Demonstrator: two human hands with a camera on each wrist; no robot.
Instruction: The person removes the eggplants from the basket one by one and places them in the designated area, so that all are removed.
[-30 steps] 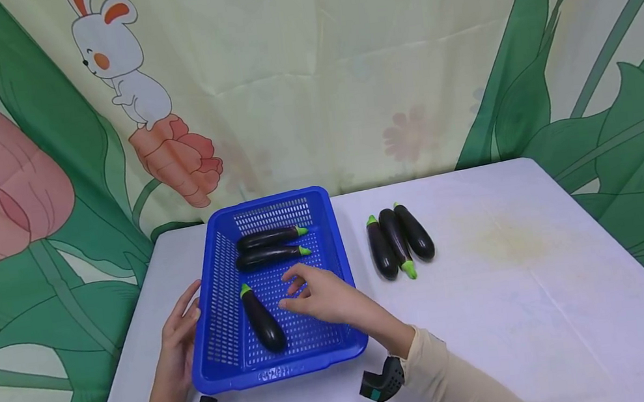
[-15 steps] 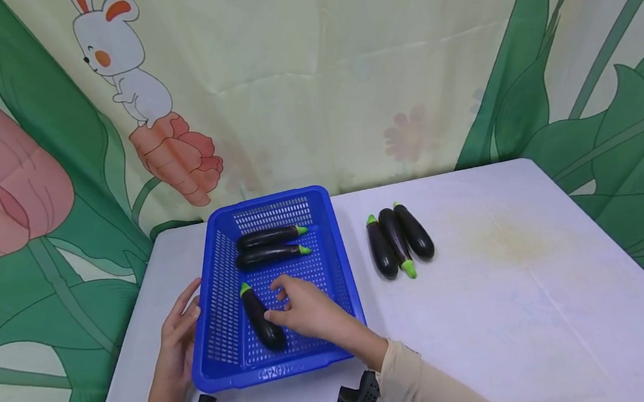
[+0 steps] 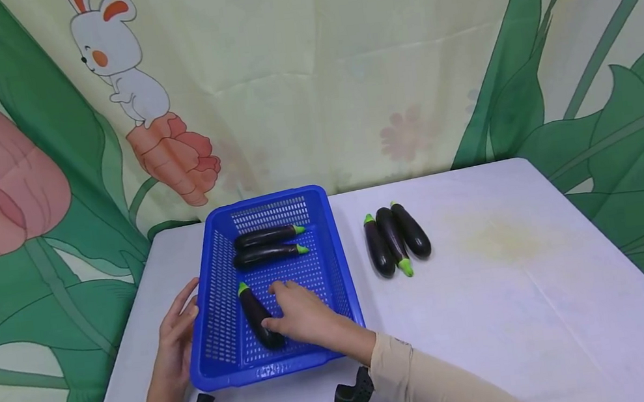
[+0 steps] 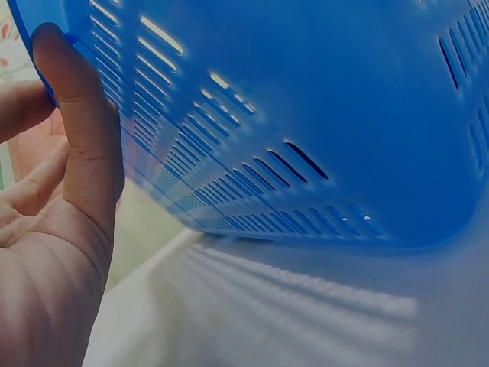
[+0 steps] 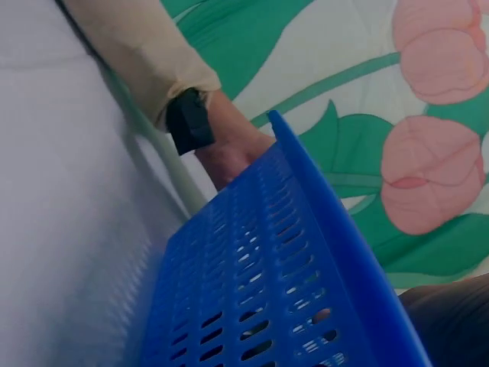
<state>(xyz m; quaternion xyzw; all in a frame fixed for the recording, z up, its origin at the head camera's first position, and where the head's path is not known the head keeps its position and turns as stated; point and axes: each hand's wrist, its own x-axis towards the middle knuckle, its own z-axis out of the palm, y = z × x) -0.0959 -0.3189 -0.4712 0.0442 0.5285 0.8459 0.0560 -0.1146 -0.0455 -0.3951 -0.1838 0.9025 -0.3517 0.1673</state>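
Observation:
A blue plastic basket (image 3: 343,271) stands on the white table, with two eggplants (image 3: 268,254) lying side by side near its far end. A third eggplant (image 3: 252,305) lies slanted in its near half. Over this one my right hand (image 3: 304,314) is lowered, its thumb across the dark skin and its fingers bent down on the right side; the fingertips are partly hidden. My left hand (image 3: 174,341) touches the basket's left side, its thumb (image 4: 72,92) at the rim in the left wrist view. The basket wall hides my right hand's fingers in the right wrist view.
Three more eggplants (image 3: 392,241) lie close together on the table (image 3: 505,319), right of the basket. Behind the table hangs a cloth (image 3: 311,97) printed with flowers and a rabbit. Each wrist wears a black camera mount (image 3: 354,393).
My right hand has moved left and down inside the basket, from above the mesh floor onto the slanted eggplant. My left hand stays at the basket's side, and the eggplants have not visibly shifted.

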